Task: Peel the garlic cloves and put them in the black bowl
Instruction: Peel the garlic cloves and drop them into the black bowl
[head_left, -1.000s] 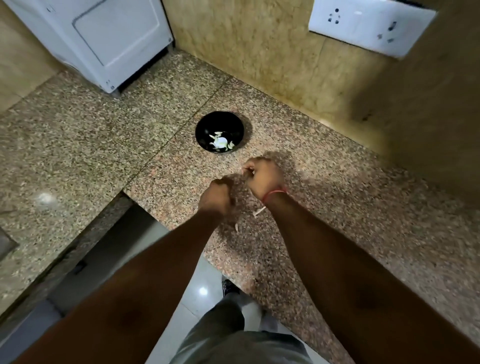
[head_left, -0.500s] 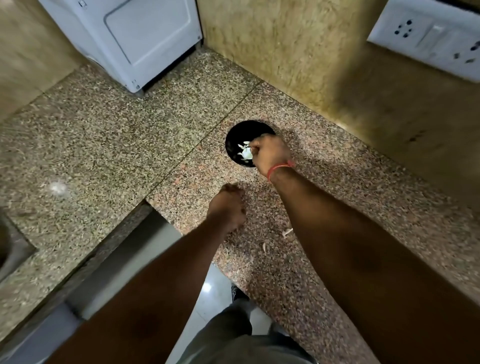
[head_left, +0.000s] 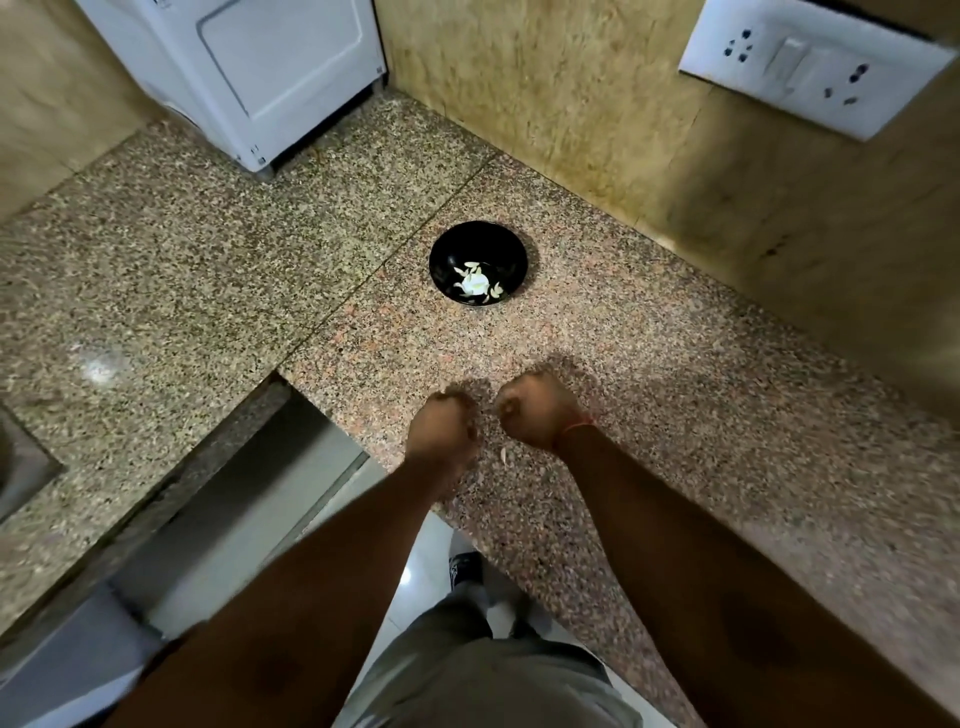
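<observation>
The black bowl (head_left: 444, 249) stands on the granite counter near the back wall. Several peeled garlic cloves (head_left: 475, 283) lie in its bottom. Both hands hover over the counter well in front of the bowl, a small gap between them. My left hand (head_left: 441, 431) is curled into a fist seen from the back, so what it may hold is hidden. My right hand (head_left: 535, 410), with a red thread at the wrist, is also curled, and nothing shows in its fingers. A small pale garlic scrap (head_left: 503, 454) lies on the counter between my wrists.
The speckled granite counter (head_left: 675, 415) runs in an L, with a cut-out edge at my left. A white appliance (head_left: 249, 67) stands in the back corner. A switch and socket plate (head_left: 810, 62) is on the right wall. A sink edge (head_left: 21, 467) shows far left.
My right hand was over the black bowl half a second ago and has drawn back beside my left hand. The left hand stayed roughly in place. The camera view shifted.
</observation>
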